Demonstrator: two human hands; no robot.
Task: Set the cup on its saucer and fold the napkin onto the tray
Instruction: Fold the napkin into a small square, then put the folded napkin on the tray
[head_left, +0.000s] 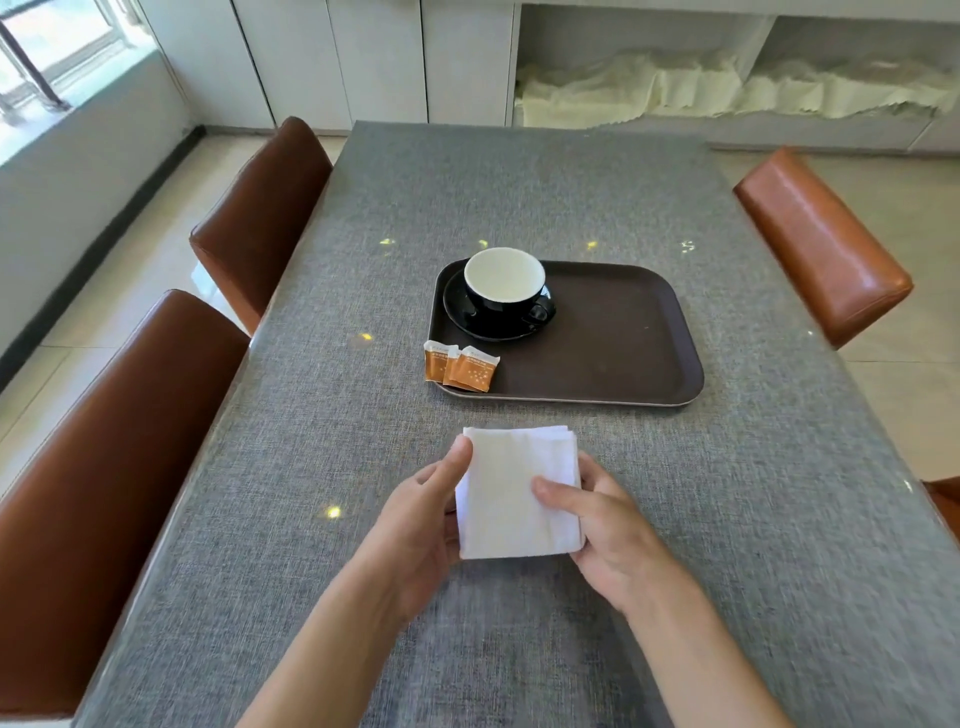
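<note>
A black cup with a white inside stands upright on its black saucer at the far left of the dark brown tray. A white napkin, folded into a square of several layers, is held above the grey table just in front of the tray. My left hand grips its left edge with the thumb on top. My right hand grips its right edge, thumb across the top face.
Two orange sachets lie at the tray's near left corner, partly over its rim. Brown leather chairs stand at the table's left and right. White cabinets and shelves with pale cloths line the back wall.
</note>
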